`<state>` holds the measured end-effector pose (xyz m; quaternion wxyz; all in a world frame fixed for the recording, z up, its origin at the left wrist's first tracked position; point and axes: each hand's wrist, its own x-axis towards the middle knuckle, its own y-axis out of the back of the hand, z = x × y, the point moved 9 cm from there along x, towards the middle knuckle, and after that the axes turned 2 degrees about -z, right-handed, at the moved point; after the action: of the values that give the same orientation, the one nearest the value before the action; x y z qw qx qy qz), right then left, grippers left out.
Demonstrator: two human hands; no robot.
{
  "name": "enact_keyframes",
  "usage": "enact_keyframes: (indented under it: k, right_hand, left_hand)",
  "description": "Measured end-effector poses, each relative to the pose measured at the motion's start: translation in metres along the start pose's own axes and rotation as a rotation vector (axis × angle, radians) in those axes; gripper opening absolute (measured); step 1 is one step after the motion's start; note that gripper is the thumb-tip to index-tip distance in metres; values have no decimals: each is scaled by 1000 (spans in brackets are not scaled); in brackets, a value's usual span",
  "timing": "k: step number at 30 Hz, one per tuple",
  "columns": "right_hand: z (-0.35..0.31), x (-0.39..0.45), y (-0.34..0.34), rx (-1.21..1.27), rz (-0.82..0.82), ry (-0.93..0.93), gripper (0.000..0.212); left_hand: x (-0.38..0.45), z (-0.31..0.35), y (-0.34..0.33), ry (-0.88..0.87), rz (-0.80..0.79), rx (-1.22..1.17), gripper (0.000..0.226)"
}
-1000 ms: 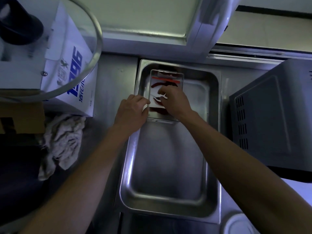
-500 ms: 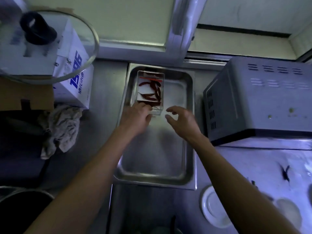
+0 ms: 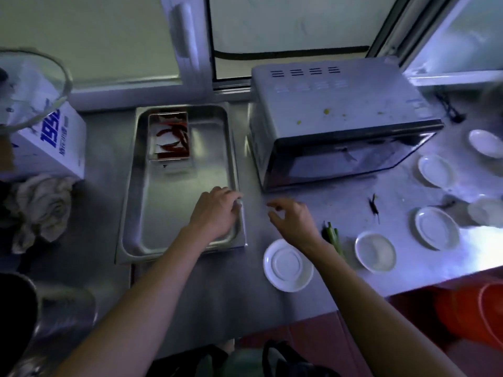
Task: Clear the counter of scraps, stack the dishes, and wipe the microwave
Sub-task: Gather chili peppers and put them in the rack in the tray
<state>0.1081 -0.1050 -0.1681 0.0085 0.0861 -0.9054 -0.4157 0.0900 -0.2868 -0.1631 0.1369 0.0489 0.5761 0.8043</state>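
You have one head view, looking steeply down and forward at the counter (image 3: 272, 295), close above it.

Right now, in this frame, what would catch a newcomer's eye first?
Probably the long stainless steel tray left of centre, with a small clear box of red chillies at its far end and the left hand resting on its right rim. Beside it sits the grey microwave, its top spotted with yellowish bits, and small white round dishes lie scattered over the counter to the right.

Dim steel counter (image 3: 272, 295) beneath a pale-framed window (image 3: 285, 23).
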Motion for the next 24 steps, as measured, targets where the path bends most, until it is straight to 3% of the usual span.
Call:
enact_keyframes:
  k: [12,24]
  right_hand:
    - [128,-159,95,30,164,-184,14]
    - [184,-212,111,147,162,-314,26]
  left_hand:
    - [-40,190,-80,-188,-81,-10,29]
    - [-40,220,-136,-120,-169,29,29]
